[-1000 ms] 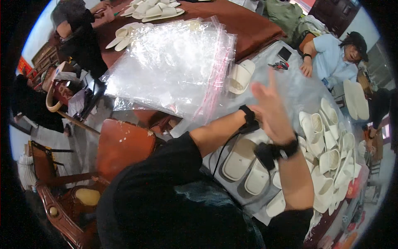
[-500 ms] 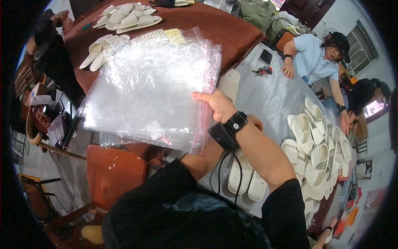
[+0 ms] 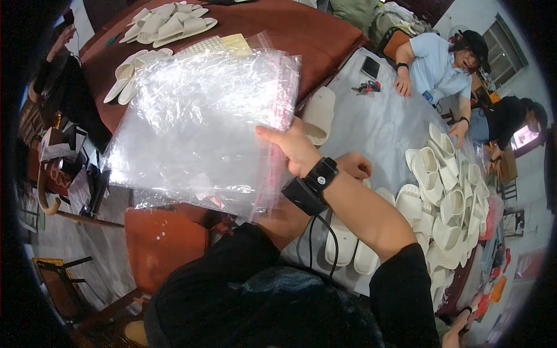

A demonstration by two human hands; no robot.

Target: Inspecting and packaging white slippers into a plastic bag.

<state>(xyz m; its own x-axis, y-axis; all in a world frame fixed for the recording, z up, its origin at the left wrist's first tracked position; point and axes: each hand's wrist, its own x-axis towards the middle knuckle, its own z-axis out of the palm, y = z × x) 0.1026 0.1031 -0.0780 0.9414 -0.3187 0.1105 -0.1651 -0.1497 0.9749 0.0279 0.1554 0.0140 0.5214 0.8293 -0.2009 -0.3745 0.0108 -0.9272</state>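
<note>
- Two tables fill the frame: a reddish-brown table [image 3: 325, 40] across the top and a pale grey cloth-covered table [image 3: 383, 127] running down the right, with an orange chair seat [image 3: 159, 243] at lower left.
- A stack of clear plastic bags [image 3: 203, 127] is held up at centre left, above the gap between the tables; the film is thin, glossy and crinkled, with a reddish sealing strip along its right edge.
- The right hand [image 3: 296, 148] is clamped on that right edge, thumb laid over the front.
- The left hand [image 3: 354, 165] is mostly hidden behind the right wrist; whether it is closed on anything cannot be told.
- A black wrist device [image 3: 310, 185] with a trailing cable is strapped on the right wrist.
- Judged from the layout, the work looks barely begun: no slipper is seen inside a bag, and the whole stack is in hand.
- A large heap of white slippers [image 3: 447, 197] lies loose at right, soft and matte with rounded toes; one pair [image 3: 348, 249] lies near the lower centre.
- More slippers [image 3: 168, 23] lie fanned at upper left.
- A seated person in a light blue shirt [image 3: 435, 64] is seen at upper right, near a phone [image 3: 370, 68].
</note>
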